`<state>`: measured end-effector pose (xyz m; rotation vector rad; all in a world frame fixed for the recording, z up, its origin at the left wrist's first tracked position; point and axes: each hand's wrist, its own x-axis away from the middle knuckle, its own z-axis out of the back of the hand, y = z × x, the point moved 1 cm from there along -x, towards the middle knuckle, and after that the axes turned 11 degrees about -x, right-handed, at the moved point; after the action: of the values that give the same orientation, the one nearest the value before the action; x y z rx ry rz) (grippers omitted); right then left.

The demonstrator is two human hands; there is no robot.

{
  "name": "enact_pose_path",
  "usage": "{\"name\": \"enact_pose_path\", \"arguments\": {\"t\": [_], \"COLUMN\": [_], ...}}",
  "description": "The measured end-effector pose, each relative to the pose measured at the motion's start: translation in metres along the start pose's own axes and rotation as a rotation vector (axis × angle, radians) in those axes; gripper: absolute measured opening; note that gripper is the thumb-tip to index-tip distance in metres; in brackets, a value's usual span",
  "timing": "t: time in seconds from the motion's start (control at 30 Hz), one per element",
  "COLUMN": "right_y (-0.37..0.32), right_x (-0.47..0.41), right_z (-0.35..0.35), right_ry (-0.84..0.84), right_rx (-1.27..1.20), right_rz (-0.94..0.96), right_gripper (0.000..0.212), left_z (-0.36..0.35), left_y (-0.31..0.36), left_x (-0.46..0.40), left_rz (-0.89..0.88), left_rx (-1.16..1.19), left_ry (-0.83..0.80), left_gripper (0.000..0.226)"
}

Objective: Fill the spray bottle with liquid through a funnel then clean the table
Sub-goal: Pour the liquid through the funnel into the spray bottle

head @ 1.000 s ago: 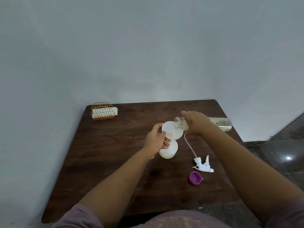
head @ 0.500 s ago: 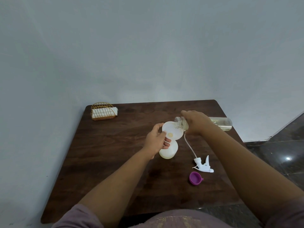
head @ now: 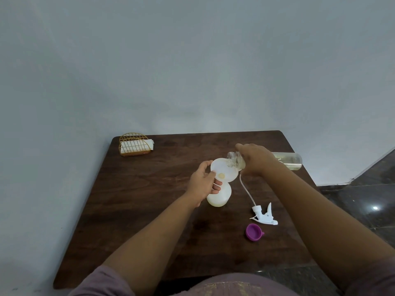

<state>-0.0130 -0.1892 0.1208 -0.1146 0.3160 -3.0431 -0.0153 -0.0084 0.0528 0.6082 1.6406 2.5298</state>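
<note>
The left hand (head: 203,184) has its grip curled round the white funnel (head: 223,173), which sits in the neck of the white spray bottle (head: 219,195) standing upright near the middle of the dark wooden surface (head: 149,199). The right hand (head: 256,160) wraps its grip round a clear bottle (head: 287,160) of yellowish liquid, tipped almost flat with its open mouth over the funnel's right rim. To the right of the spray bottle lie the white spray head (head: 264,215) with its tube and a purple cap (head: 253,231), while a wire napkin holder (head: 134,144) stands well apart at the far left corner.
</note>
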Motion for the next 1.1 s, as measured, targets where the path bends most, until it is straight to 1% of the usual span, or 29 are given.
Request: {"name": "enact_pose_path", "arguments": {"t": [1.1], "right_y": [-0.0006], "right_x": [-0.0035], "right_z": [-0.0031], "right_ry": [0.021], "right_rx": [0.012], "right_rz": [0.02], "right_gripper": [0.044], "left_z": [-0.0001], "left_y": [-0.0001], "left_x": [-0.0009], "left_rz": [0.005], "left_rx": [-0.017], "left_ry": [0.005], "left_gripper": [0.037]}}
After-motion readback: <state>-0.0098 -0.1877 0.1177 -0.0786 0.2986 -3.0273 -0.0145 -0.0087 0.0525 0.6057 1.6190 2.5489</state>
